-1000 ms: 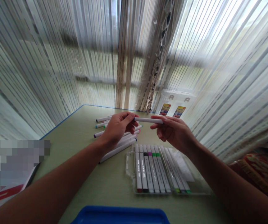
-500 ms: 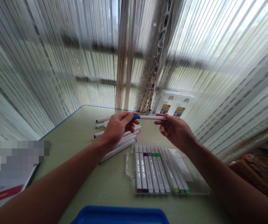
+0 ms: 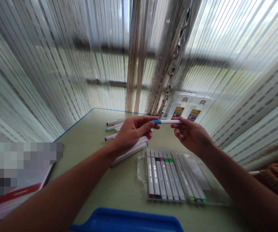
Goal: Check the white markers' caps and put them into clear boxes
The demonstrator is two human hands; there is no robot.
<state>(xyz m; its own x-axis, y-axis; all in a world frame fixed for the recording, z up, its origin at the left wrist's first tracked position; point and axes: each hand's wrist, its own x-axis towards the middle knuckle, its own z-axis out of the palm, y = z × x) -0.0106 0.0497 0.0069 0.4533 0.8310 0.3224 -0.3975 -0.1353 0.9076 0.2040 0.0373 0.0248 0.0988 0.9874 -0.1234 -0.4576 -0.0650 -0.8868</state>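
Note:
A white marker with a blue band [image 3: 166, 121] is held level above the table between both hands. My left hand [image 3: 132, 132] pinches its left end, fingers closed round it. My right hand [image 3: 192, 135] grips the right end with closed fingers. Below the hands lies a clear plastic marker case [image 3: 222, 199] holding a row of several white markers [image 3: 167, 175] with coloured tips. Several loose white markers [image 3: 119, 124] lie on the pale green table [image 3: 119, 190] behind and under my left hand.
A blue tray edge [image 3: 126, 222] sits at the near table edge. A red and white booklet [image 3: 18, 196] lies at the left. A clear package with yellow labels [image 3: 189, 108] leans by the curtains at the back. Sheer striped curtains surround the table.
The marker's blue band has come into view beside my left fingers, where one second ago only white barrel showed. Both hands have shifted slightly right in view.

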